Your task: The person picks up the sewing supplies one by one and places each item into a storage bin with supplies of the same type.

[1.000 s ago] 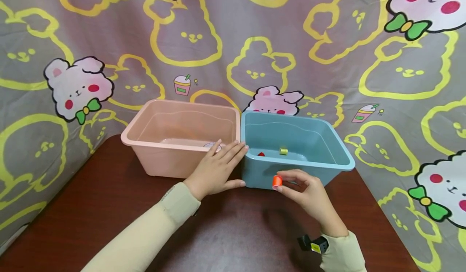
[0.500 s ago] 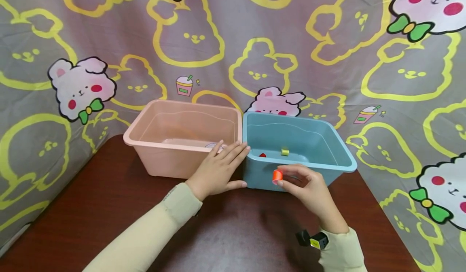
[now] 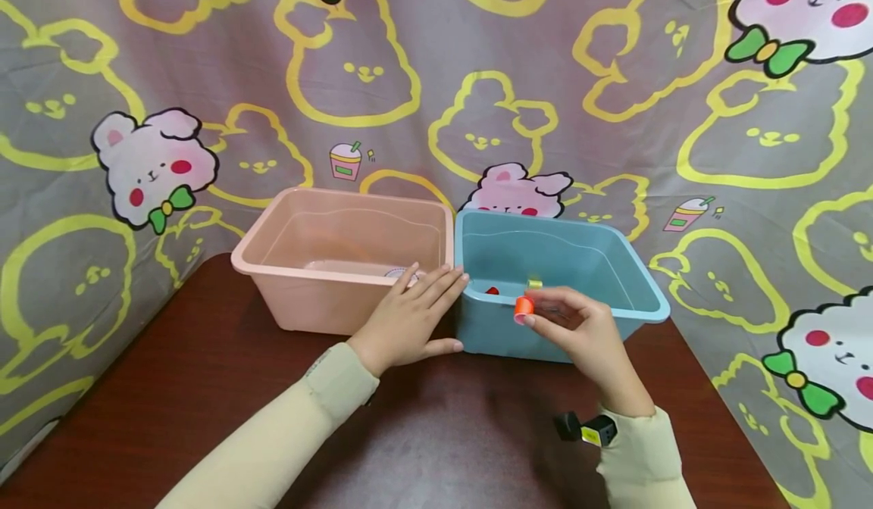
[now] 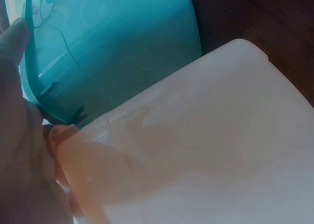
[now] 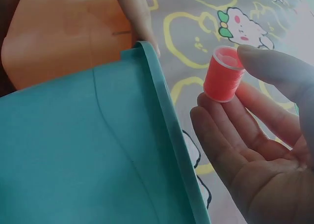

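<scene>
My right hand [image 3: 580, 331] pinches a small spool of orange-red thread [image 3: 524, 310] between thumb and fingertips. In the head view the spool overlaps the front rim of the blue bin [image 3: 566, 306]. The right wrist view shows the thread spool [image 5: 223, 74] with a pale end rim and a hollow core, beside the bin's edge. My left hand [image 3: 409, 316] lies with fingers straight across the front rim of the pink bin [image 3: 307, 297], fingertips reaching the blue bin's corner. Inside the blue bin are a yellow spool [image 3: 535, 284] and a red piece [image 3: 492, 291], mostly hidden by the rim.
Both bins stand side by side on a dark brown table [image 3: 436, 433]. A round printed mark [image 3: 398, 273] shows on the pink bin's floor. Behind and beside the table hangs a patterned curtain [image 3: 382, 54]. A small black camera [image 3: 597, 430] sits on my right wrist.
My right hand has risen with the orange-red thread spool, from in front of the blue bin's wall up to its rim. The left hand stays where it was.
</scene>
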Motion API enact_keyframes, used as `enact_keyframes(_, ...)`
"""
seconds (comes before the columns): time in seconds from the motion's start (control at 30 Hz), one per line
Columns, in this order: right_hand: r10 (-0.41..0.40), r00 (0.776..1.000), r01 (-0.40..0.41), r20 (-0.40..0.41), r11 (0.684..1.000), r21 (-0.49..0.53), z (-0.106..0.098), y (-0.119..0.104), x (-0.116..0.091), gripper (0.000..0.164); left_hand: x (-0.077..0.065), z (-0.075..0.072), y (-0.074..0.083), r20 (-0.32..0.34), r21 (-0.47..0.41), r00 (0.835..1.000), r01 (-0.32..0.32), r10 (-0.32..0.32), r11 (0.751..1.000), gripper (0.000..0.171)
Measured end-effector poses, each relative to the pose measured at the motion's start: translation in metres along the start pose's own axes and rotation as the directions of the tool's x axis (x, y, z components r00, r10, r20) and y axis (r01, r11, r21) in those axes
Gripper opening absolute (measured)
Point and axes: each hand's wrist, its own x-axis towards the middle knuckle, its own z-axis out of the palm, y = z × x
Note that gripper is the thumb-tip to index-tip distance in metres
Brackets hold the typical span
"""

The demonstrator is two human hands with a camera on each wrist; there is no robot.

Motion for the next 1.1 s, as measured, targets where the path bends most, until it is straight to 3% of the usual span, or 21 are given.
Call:
enact_keyframes(0.3, -0.036, 0.999, 0.036, -0.014, 0.998, 0.048, -0.003, -0.007, 0.017, 0.033, 0.001, -0.001, 0.001, 0.002, 0.014, 1.0, 0.0, 0.0, 1.0, 0.095)
enact_keyframes(0.47, -0.04, 0.999, 0.041, -0.012, 0.999, 0.025, -0.005, -0.015, 0.026, 0.033, 0.001, 0.0, 0.001, 0.023, 0.012, 1.0, 0.003, -0.003, 1.0, 0.095)
enact_keyframes(0.6, -0.013, 1.0, 0.013, 0.009, 1.0, 0.01, -0.005, -0.018, 0.035, 0.033, 0.0, 0.0, 0.0, 0.037, 0.022, 0.999, 0.011, -0.012, 1.0, 0.095)
enact_keyframes(0.8, 0.04, 0.998, -0.043, 0.047, 0.997, 0.066, -0.01, -0.021, 0.05, 0.035, 0.002, -0.001, -0.001, 0.047, 0.041, 0.999, 0.01, -0.012, 0.999, 0.096)
enact_keyframes(1.1, 0.142, 0.987, -0.145, 0.076, 0.989, 0.033, -0.012, -0.025, 0.067, 0.039, 0.0, 0.0, 0.001, 0.058, 0.019, 0.998, 0.019, -0.02, 1.0, 0.095)
